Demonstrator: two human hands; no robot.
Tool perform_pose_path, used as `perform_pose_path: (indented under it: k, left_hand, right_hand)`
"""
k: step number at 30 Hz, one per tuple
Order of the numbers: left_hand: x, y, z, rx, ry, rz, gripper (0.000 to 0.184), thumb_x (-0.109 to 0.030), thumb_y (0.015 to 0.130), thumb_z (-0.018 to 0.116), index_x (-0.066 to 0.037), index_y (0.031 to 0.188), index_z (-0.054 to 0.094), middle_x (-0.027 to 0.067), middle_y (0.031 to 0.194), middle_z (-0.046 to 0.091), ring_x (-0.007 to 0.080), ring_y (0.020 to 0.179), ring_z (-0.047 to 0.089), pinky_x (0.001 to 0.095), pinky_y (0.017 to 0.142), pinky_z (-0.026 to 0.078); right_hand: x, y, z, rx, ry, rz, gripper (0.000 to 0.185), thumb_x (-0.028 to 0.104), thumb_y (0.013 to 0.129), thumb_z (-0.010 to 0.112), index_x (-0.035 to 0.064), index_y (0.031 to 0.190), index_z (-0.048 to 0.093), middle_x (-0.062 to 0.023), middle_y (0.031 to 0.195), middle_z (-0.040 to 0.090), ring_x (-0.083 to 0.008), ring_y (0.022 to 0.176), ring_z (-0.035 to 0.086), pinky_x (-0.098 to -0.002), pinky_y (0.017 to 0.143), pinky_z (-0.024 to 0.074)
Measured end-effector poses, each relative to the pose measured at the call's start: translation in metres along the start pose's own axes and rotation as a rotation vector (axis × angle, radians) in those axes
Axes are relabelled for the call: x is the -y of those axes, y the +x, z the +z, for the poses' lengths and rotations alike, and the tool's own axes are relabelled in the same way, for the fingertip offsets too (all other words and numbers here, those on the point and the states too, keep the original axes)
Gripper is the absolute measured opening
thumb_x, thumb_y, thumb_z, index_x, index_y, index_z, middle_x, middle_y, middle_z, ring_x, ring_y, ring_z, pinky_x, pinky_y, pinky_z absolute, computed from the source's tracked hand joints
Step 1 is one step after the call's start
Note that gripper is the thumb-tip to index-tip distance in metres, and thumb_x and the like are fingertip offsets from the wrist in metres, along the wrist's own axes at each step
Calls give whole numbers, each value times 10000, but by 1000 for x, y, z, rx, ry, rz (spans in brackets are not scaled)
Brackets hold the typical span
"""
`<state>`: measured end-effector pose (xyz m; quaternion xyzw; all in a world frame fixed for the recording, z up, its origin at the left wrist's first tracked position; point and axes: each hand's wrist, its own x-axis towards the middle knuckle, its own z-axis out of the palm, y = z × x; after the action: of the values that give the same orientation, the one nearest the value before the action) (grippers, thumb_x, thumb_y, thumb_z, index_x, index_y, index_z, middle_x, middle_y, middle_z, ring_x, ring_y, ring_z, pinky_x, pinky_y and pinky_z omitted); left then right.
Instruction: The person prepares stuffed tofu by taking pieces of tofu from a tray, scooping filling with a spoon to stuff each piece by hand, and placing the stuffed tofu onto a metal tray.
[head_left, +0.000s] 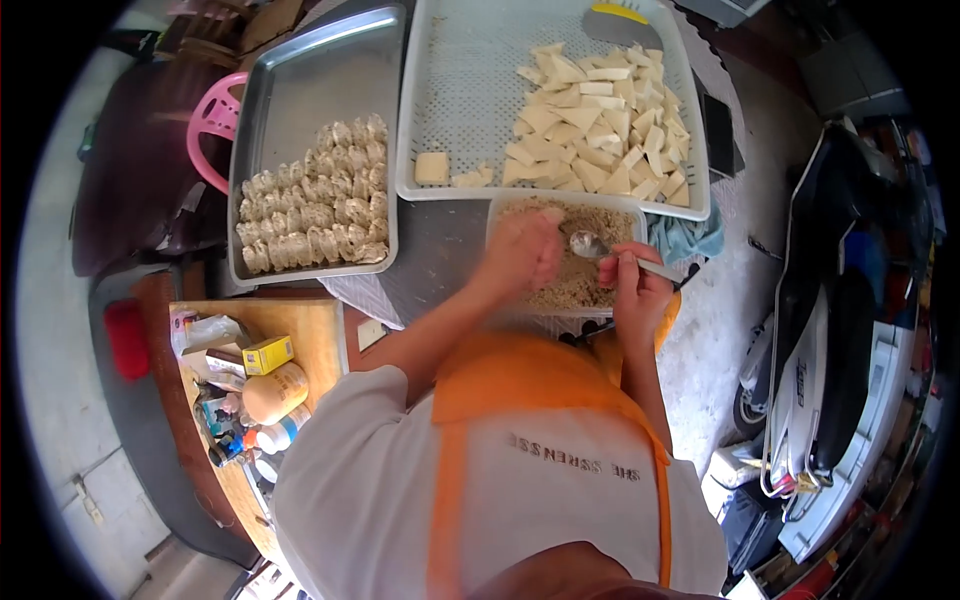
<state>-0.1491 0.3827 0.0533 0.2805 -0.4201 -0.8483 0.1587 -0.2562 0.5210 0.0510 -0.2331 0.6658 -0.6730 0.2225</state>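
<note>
My right hand (pixel 640 282) is closed around the handle of a metal spoon (pixel 588 245), whose bowl is over a white tub (pixel 493 215) of brown crumbly filling (pixel 575 287). Over the tub's left side is my left hand (pixel 527 252), fingers curled; a pale bit shows at its fingertips, too small to name. Behind the tub, a white perforated tray (pixel 460 90) holds a heap of pale cut pieces (pixel 600 125), with one square block (pixel 432 168) at its near left corner. To the left, a metal tray (pixel 300 100) carries rows of lumpy beige pieces (pixel 315 205).
A yellow-handled scraper (pixel 622 25) lies in the perforated tray's far right corner. A blue cloth (pixel 685 238) is right of the tub. A pink handle (pixel 212 130) sticks out left of the metal tray. A wooden table (pixel 320 320) with bottles and boxes stands at lower left.
</note>
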Motion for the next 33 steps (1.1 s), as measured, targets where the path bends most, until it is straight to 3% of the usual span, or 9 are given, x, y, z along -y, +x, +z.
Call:
perform_pose_path:
  k: [6, 8, 10, 12, 18, 21, 24, 30, 33]
  left_hand:
    - [1, -1, 2, 116, 70, 105, 421, -265, 976, 405, -71, 601, 404, 27, 465, 380, 114, 366, 351, 257, 335, 259]
    - [0, 4, 4, 77, 393, 498, 424, -273, 977, 412, -74, 603, 399, 25, 473, 384, 114, 367, 351, 255, 336, 256]
    - [-1, 8, 11, 70, 327, 453, 428, -286, 979, 410, -75, 607, 401, 25, 483, 395, 115, 369, 353, 252, 336, 255]
    - [-5, 5, 10, 79, -103, -38, 434, -302, 982, 398, -74, 612, 411, 28, 494, 411, 117, 371, 356, 250, 335, 256]
    - [-24, 2, 16, 225, -71, -42, 338, -277, 977, 406, -42, 794, 563, 65, 612, 529, 127, 446, 427, 232, 376, 321]
    - [-33, -2, 39, 17, -219, -34, 338, -268, 986, 346, -19, 934, 569, 51, 670, 534, 116, 507, 434, 236, 438, 337]
    - [-26, -2, 27, 146, 81, 30, 343, -283, 994, 324, -26, 964, 550, 63, 743, 544, 124, 555, 464, 235, 460, 362]
    - [-17, 2, 14, 165, -5, 0, 197, -169, 967, 420, -25, 912, 542, 39, 731, 512, 119, 574, 450, 247, 467, 357]
    - [-6, 5, 5, 239, -18, 47, 273, -209, 984, 369, -16, 958, 561, 32, 713, 502, 120, 581, 454, 254, 470, 358]
  right_hand:
    - [-5, -1, 5, 4, -53, -3, 102, 14, 915, 491, -9, 940, 588, -69, 703, 620, -92, 588, 582, -223, 548, 500]
    - [-5, -1, 5, 13, -59, -47, 97, 13, 913, 493, -9, 930, 586, -69, 690, 622, -90, 579, 579, -221, 539, 497]
    - [-8, -2, 2, 26, -114, -106, 92, 17, 912, 498, -10, 927, 584, -68, 684, 623, -89, 573, 576, -222, 534, 496]
    - [-8, -2, 0, -2, -92, -79, 83, 24, 910, 507, -11, 922, 582, -64, 679, 622, -87, 563, 571, -221, 530, 496]
    - [-7, -4, 0, -48, -52, -67, 95, 28, 910, 510, -15, 911, 596, -70, 692, 631, -92, 564, 590, -222, 525, 503]
    - [-4, -4, -1, -56, -24, -59, 105, 17, 910, 502, -16, 913, 601, -67, 691, 628, -97, 556, 590, -218, 519, 499]
    - [-3, -3, -1, -60, 13, -49, 115, 22, 918, 488, -15, 922, 597, -67, 692, 625, -99, 555, 583, -223, 515, 495]
    - [8, -1, -7, -142, 169, -20, 146, 63, 940, 448, -14, 948, 572, -89, 708, 619, -122, 556, 567, -247, 509, 487]
    - [10, 0, -11, -198, 262, -25, 145, 68, 941, 442, -14, 962, 560, -98, 713, 615, -133, 553, 563, -250, 512, 483]
